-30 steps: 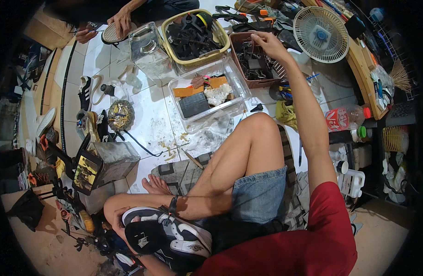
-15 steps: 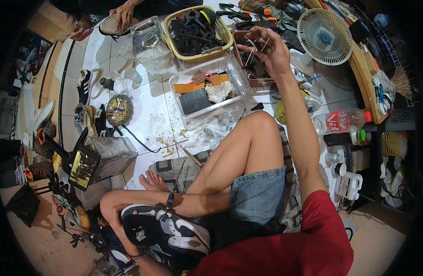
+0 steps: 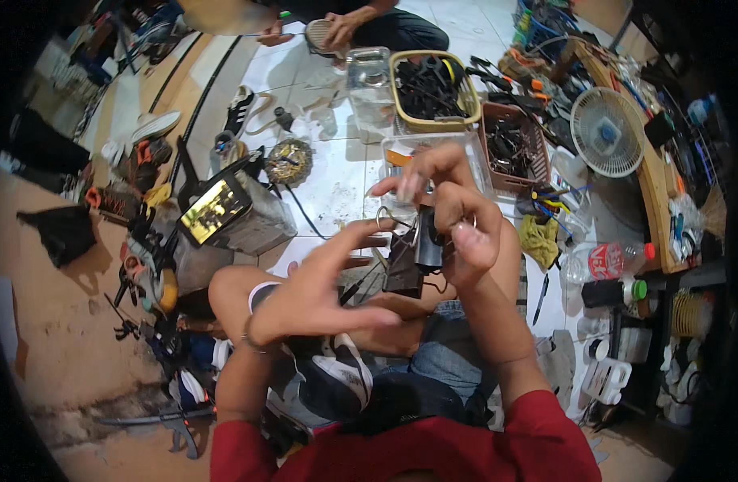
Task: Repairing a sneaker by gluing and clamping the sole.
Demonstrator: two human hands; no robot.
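In front of my chest, my right hand (image 3: 465,225) is closed around a pair of large black binder clips, with their wire handles sticking out. One binder clip (image 3: 403,265) hangs lower and to the left; the other binder clip (image 3: 429,241) lies against my palm. My left hand (image 3: 317,281) is open, thumb and fingers spread, its fingertips close to a wire handle; whether they touch it I cannot tell. Below it, a black and white sneaker (image 3: 341,373) rests in my lap, partly covered by my left forearm.
Ahead stand a brown basket (image 3: 538,165) of dark clips, a yellow basket (image 3: 475,108) of black parts and a clear tub (image 3: 473,149). A fan (image 3: 607,132) and a bottle (image 3: 606,263) are right. A phone (image 3: 215,210) leans left. Another person's hand (image 3: 337,30) holds a shoe.
My right hand has come back from the brown basket to my chest with the binder clips. My left hand has let go of the sneaker and risen beside them. The view has shifted.
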